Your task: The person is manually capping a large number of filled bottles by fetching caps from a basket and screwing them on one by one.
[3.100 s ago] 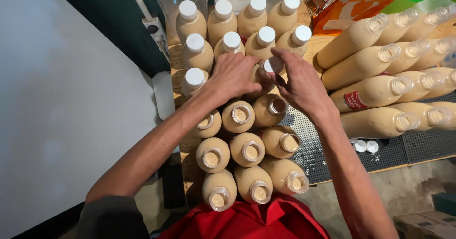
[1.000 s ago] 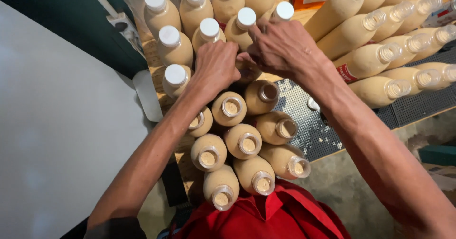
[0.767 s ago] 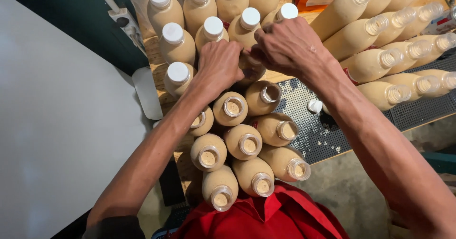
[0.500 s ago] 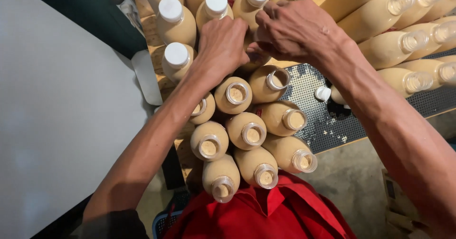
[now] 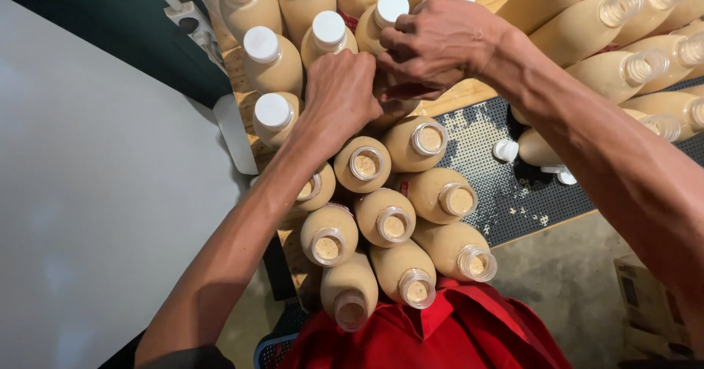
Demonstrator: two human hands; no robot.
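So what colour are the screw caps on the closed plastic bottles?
White screw caps, clearest in the head view.

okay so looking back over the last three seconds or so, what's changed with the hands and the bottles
Little has changed. Both hands have stayed bunched together over one bottle, which they hide. The left hand is still a closed fist and the right hand still curls over it from the far side. The open bottles, the capped bottles and the loose white cap on the black mat kept their places; mainly the view shifted.

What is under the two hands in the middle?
Under the left hand and right hand sits a tan bottle; only part of its side shows. Its top is covered, so whether it has a cap cannot be seen.
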